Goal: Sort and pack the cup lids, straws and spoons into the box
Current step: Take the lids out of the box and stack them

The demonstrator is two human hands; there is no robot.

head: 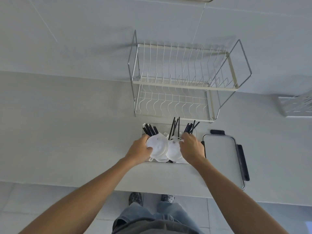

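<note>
A clear box (194, 128) stands on the counter in front of me. White cup lids (157, 147) fill its near part, and bundles of black straws (175, 126) stick up at its back. My left hand (139, 151) grips a stack of lids at the box's left side. At the right side my right hand (191, 148) grips another white lid (173, 149). Spoons are hard to tell apart from the straws.
The box's lid (221, 154) with black clasps lies to the right of the box. A white two-tier wire dish rack (184, 81) stands behind it against the wall. Another rack (297, 105) is at the far right. The counter edge runs just below my forearms.
</note>
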